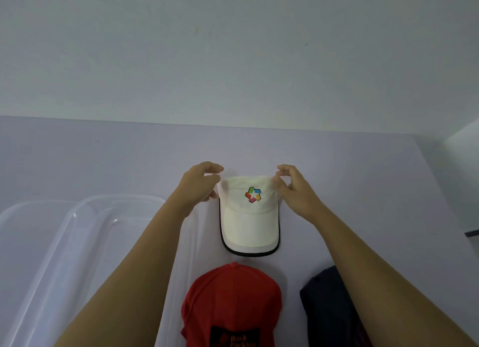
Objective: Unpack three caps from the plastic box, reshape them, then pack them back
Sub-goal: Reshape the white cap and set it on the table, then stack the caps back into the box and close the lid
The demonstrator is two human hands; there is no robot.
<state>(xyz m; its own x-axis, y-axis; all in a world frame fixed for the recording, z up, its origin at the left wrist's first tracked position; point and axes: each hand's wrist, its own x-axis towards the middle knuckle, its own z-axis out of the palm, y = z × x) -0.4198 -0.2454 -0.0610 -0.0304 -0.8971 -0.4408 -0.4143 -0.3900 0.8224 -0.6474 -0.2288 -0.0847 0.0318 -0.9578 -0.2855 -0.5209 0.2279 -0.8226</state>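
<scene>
A white cap point(248, 217) with a colourful logo and a black-edged brim lies in the middle of the table, brim toward me. My left hand point(199, 184) pinches the crown's left side and my right hand point(293, 188) pinches its right side. Nearer to me sits a red cap point(233, 300) with a dark patch on its front. A dark navy cap point(329, 305) lies to its right, partly hidden under my right forearm. The clear plastic box point(64, 243) stands at the left with nothing visible inside.
The table point(103, 160) has a pale lilac surface and meets a plain wall at the back. A pale object point(464, 139) juts in at the right edge of the view. My left forearm crosses over the box's right rim.
</scene>
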